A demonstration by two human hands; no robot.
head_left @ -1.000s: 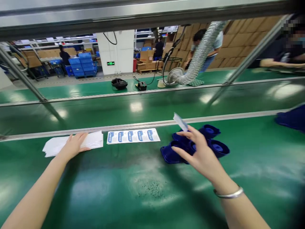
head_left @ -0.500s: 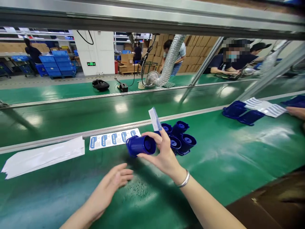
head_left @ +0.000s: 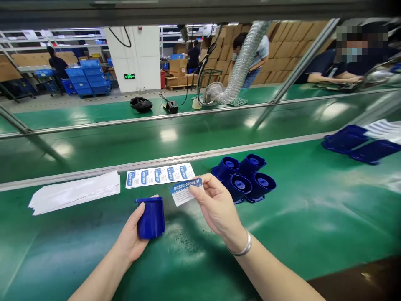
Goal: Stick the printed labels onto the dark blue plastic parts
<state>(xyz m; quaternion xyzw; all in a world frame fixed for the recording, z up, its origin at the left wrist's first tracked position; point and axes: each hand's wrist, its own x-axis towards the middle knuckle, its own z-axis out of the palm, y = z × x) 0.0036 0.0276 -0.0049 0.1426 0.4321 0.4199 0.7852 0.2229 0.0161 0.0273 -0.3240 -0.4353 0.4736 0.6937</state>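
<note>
My left hand is closed around a dark blue plastic housing, its smooth curved side turned up toward me and its flanged rim at the far end. Between thumb and fingers, my right hand pinches a blue-and-white sticker label printed "DC52Q-5000L/H". The label is held to the right of the housing, apart from it. Just beyond lies a sheet of similar labels on the green work surface. Several more blue housings stand grouped behind my right hand, their round openings facing up.
White backing sheets are stacked at the left. More blue parts and a striped sheet lie at the far right. A metal rail runs behind the labels. Across the line, a co-worker sits near a flexible duct.
The housing has passed from my right hand to my left and turned its side upward. My right hand keeps the label, now lowered and facing me. The view has shifted slightly.
</note>
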